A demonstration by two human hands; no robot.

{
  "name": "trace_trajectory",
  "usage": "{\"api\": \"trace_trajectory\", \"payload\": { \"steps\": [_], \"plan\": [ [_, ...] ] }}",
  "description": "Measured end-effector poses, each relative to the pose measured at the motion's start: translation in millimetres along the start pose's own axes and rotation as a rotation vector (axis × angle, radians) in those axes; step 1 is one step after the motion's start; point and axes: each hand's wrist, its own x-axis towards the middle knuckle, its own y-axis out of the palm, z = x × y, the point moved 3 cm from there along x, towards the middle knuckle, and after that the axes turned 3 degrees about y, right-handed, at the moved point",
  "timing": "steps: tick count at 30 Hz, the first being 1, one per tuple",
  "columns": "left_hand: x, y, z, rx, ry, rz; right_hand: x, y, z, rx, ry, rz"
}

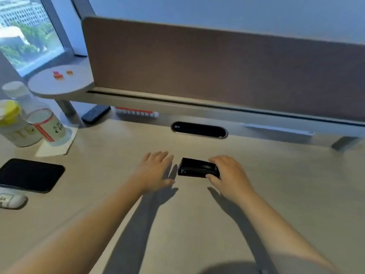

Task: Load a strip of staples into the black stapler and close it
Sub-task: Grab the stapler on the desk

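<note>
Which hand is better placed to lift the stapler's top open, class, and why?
Probably the left. The right hand already grips the stapler at its right end, steadying it. The left hand lies open and empty on the desk beside its free left end.

From my remote seat, the right hand (229,173) covers the right end of the black stapler (197,168), so I cannot tell how its fingers sit on that end. Motion blur smears the stapler's seam; whether it is shut or ajar I cannot say. No staple strip is legible to me. At the left edge, a white case (11,200) and two bottles (17,125) are cut off, their labels unreadable. The small red and orange pieces (59,75) on the round shelf (59,84) are too small to identify.
</note>
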Motion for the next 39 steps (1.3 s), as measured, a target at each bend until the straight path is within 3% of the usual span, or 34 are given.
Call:
{"api": "trace_trajectory", "payload": {
  "steps": [5, 13, 22, 26, 39],
  "plan": [
    [36.0, 26.7, 13.8, -0.129, 0.020, -0.021, 34.4, 35.6, 5.9, 0.070, 0.029, 0.002],
    [55.2, 48.2, 14.4, -0.439, 0.005, -0.235, 55.7, 61.4, 8.3, 0.168, 0.066, -0.018],
    [57.8, 51.8, 16.7, -0.468, -0.006, -0.322, 58.5, 64.8, 7.5, 0.301, 0.060, -0.152],
    [56.0, 51.3, 16.4, -0.441, -0.010, -0.318, 54.6, 56.8, 3.7, 0.535, 0.059, -0.187],
    [52.6, 49.4, 9.8, -0.461, -0.038, -0.336, 20.4, 45.3, -34.4, 0.885, 0.289, -0.636]
  ]
}}
